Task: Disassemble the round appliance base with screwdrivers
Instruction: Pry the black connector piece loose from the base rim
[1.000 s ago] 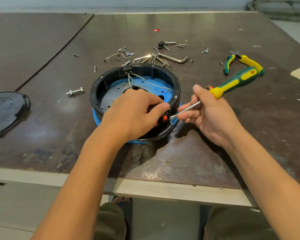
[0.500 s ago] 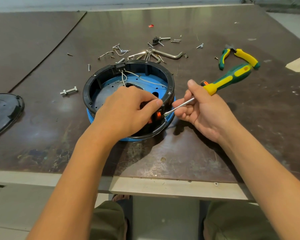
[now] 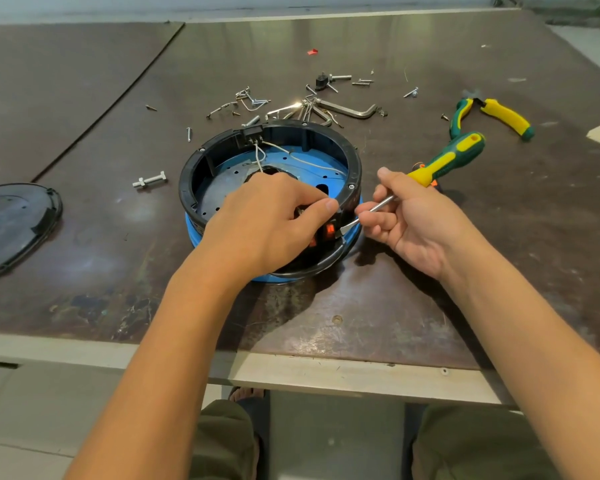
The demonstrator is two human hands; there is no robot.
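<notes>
The round appliance base (image 3: 222,157), a black ring over a blue bottom with white wires inside, lies open on the brown table. My left hand (image 3: 267,220) reaches over its near rim and grips a black part with an orange switch (image 3: 329,232). My right hand (image 3: 413,223) holds a green and yellow screwdriver (image 3: 444,161) by the shaft and the handle's lower end. The flat tip touches the rim just right of the switch. My left palm hides the near inside of the ring.
Loose screws and hex keys (image 3: 347,109) lie behind the base. A bolt (image 3: 149,180) sits to its left, green and yellow pliers (image 3: 492,114) at the right, and a black cover plate (image 3: 11,223) at the far left. The table edge (image 3: 291,372) runs close below my forearms.
Both hands keep the same hold. The screwdriver tip stays at the rim by the orange switch; mostly the camera view has shifted a little.
</notes>
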